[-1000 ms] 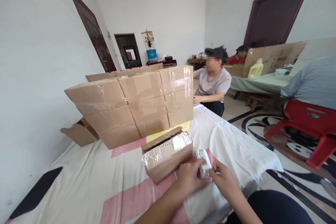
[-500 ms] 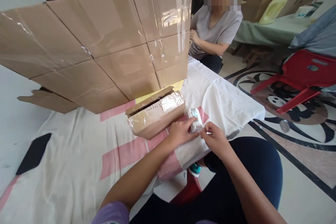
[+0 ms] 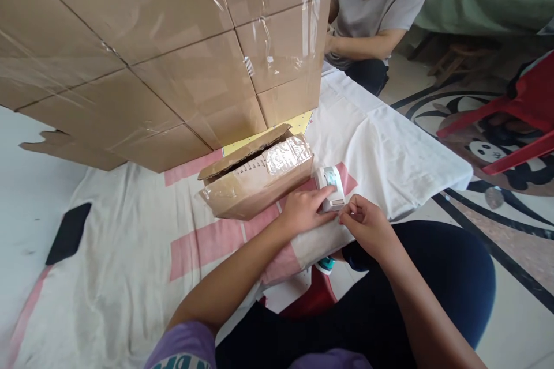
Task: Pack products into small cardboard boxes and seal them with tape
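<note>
My left hand (image 3: 305, 209) rests on the cloth-covered table (image 3: 130, 265) with its fingers curled round a small white device (image 3: 330, 186) with a teal window. My right hand (image 3: 362, 223) is pinched at the device's lower end, on something too small to make out. A small cardboard box (image 3: 259, 176), partly wrapped in shiny tape and with one flap up, lies just left of the device and touches my left hand.
A wall of taped cardboard cartons (image 3: 173, 52) stands behind the small box. A black phone (image 3: 68, 232) lies at the table's left. Another person in a grey shirt (image 3: 376, 6) sits at the far end. A red plastic chair (image 3: 515, 127) stands on the patterned floor at right.
My head has tipped down and moved closer, so the cartons fill the top of the view. Both hands have stayed together on the white device beside the small box.
</note>
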A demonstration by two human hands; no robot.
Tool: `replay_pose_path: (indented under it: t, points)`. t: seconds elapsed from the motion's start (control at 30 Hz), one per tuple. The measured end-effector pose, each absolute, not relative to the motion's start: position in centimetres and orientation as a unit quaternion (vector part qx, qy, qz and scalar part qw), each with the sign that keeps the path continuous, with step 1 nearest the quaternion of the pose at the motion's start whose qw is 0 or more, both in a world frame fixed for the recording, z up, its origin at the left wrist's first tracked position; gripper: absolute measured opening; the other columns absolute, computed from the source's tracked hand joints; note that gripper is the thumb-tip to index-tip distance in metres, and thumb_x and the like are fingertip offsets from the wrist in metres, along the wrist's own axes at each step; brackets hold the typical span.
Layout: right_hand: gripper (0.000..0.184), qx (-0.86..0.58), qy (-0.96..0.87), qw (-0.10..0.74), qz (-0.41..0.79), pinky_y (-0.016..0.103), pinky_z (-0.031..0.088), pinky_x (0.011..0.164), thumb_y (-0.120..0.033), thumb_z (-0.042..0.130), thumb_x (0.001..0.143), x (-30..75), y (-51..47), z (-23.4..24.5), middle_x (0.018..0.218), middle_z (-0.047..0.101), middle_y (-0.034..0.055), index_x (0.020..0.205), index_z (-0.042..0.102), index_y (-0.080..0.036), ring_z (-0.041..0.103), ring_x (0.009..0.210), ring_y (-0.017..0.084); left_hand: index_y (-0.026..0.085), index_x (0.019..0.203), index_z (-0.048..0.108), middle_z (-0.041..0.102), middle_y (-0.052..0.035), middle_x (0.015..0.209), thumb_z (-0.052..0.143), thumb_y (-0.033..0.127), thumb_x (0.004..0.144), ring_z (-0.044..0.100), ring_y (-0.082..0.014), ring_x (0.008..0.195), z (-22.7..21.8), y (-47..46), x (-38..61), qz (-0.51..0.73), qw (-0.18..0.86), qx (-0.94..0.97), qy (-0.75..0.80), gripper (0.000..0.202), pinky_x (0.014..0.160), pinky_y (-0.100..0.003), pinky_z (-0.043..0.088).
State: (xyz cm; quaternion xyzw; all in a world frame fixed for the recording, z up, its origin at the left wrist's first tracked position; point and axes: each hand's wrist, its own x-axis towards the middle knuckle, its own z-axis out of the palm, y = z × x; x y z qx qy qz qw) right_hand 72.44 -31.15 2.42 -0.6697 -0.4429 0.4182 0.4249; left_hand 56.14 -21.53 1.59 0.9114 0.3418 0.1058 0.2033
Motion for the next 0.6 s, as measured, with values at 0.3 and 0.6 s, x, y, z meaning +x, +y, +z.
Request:
replay_pose_path:
  t: [0.3,0.6]
  points:
    - [0.039,-0.662,-0.424,0.422,0.451,0.026,0.04,0.059,-0.032,0.064,0.081,72.6,-31.0,3.3,0.06,0.051,-0.0029,0.067,0.029,-0.025,0.055,0.065,0.015,0.026,0.119,0.071,0.071,-0.002,0.08,0.035,0.043,0.107,0.069,-0.0158,0.083,0.1,-21.3,55.3,0.163,0.197,0.945,0.202,0.042,0.081,-0.028,0.046]
    - [0.039,-0.656,-0.416,0.406,0.481,0.024,0.04,0.054,-0.03,0.068,0.078,73.2,-30.8,3.7,0.063,0.053,-0.0023,0.067,0.031,-0.025,0.054,0.063,0.015,0.026,0.099,0.075,0.058,0.0039,0.058,0.059,0.027,0.099,0.051,-0.01,0.056,-0.1,-21.2,55.8,0.353,0.019,0.925,0.143,0.015,0.055,-0.029,0.029]
